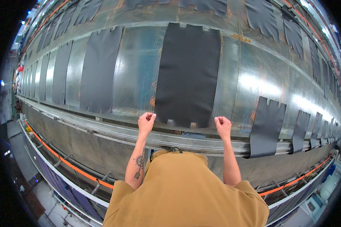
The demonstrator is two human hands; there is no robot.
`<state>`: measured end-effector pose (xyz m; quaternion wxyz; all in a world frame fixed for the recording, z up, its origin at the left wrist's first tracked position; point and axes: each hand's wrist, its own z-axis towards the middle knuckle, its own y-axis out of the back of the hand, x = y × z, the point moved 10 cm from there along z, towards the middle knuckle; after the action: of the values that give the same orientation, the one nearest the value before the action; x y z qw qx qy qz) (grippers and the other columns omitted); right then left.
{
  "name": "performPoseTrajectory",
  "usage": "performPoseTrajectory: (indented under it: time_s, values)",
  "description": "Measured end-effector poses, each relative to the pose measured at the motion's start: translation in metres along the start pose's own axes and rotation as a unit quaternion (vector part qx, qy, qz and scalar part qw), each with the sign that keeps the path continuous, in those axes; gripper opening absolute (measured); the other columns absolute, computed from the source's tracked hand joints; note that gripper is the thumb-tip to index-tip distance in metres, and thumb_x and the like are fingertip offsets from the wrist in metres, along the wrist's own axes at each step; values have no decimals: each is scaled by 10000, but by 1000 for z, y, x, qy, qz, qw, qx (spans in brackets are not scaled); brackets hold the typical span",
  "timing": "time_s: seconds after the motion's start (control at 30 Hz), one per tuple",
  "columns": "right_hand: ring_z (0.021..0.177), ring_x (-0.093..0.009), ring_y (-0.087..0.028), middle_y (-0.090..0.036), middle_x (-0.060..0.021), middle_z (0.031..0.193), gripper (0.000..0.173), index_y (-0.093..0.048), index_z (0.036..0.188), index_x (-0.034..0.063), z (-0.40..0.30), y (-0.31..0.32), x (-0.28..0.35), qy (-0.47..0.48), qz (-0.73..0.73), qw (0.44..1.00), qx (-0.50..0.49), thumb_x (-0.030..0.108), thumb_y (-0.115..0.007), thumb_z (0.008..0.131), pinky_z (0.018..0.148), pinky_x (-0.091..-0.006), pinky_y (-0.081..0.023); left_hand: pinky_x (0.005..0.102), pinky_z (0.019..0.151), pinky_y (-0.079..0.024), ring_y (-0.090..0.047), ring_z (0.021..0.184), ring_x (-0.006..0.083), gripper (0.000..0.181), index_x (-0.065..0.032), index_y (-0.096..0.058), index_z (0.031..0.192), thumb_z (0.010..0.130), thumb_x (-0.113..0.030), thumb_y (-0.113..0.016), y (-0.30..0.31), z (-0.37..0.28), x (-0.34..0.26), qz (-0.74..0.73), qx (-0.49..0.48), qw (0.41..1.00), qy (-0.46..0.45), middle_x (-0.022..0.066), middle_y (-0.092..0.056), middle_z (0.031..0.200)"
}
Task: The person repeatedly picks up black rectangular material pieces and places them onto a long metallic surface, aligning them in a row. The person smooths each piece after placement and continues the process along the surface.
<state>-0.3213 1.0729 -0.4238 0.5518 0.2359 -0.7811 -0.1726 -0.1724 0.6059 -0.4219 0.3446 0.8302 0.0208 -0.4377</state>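
Observation:
A black flexible sheet (189,73) with notched ends lies flat on a long metal surface (136,71) in front of me. My left hand (147,122) is curled in a pinch, its fingertips at the sheet's near left edge; whether they grip it cannot be told. Just off the near right corner is my right hand (223,126), thumb and fingers closed together, with a small gap to the sheet. Further left lies another notched dark sheet (101,71). To the right, a similar sheet (267,124) hangs over the near metal rail.
The metal rail (119,127) runs across just before my body. More dark sheets (262,20) lie in a far row and along both sides. Orange strips (74,167) and a railing (65,181) are behind me at the left.

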Motion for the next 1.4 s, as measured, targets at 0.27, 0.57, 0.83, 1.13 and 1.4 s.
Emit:
performPoseTrajectory:
  time_s: [0.27, 0.57, 0.83, 1.13, 1.4]
  values:
    - [666, -194, -626, -669, -89, 738, 282, -742, 878, 27, -29, -17, 14, 38, -75, 996, -24, 302, -804, 877, 659, -348, -515, 365, 673, -529, -679, 666, 222, 275, -21, -750, 873, 892, -296, -761, 1, 1, 0, 25, -20, 999, -27, 98, -712, 722]
    - [739, -294, -647, -651, -131, 740, 291, -786, 839, 48, -38, -22, 26, 91, -149, 985, 6, 339, -807, 843, 715, -406, -533, 334, 714, -539, -699, 719, 167, 319, 4, -777, 950, 920, -311, -739, -2, 9, 24, 24, 24, 999, -6, 98, -753, 779]
    - [765, -296, -654, -647, -150, 777, 274, -797, 863, 49, -43, -22, 20, 95, -134, 986, 4, 320, -809, 828, 737, -410, -539, 303, 713, -545, -705, 719, 138, 312, 3, -785, 948, 887, -303, -781, -5, 10, 25, 12, 57, 998, -18, 87, -768, 791]
    - [749, -306, -654, -618, -164, 793, 276, -802, 862, 47, -45, -20, 10, 91, -108, 990, -7, 320, -809, 825, 727, -414, -536, 284, 706, -541, -687, 721, 109, 305, 1, -784, 951, 882, -296, -802, -9, 10, 29, 5, 78, 996, -31, 59, -764, 797]
    - [762, -308, -644, -613, -164, 812, 275, -805, 852, 53, -45, -21, 8, 98, -116, 988, -8, 326, -814, 819, 737, -420, -530, 290, 705, -545, -690, 717, 115, 288, -3, -785, 948, 873, -280, -807, -7, 8, 21, 41, 66, 996, -41, 74, -762, 783]
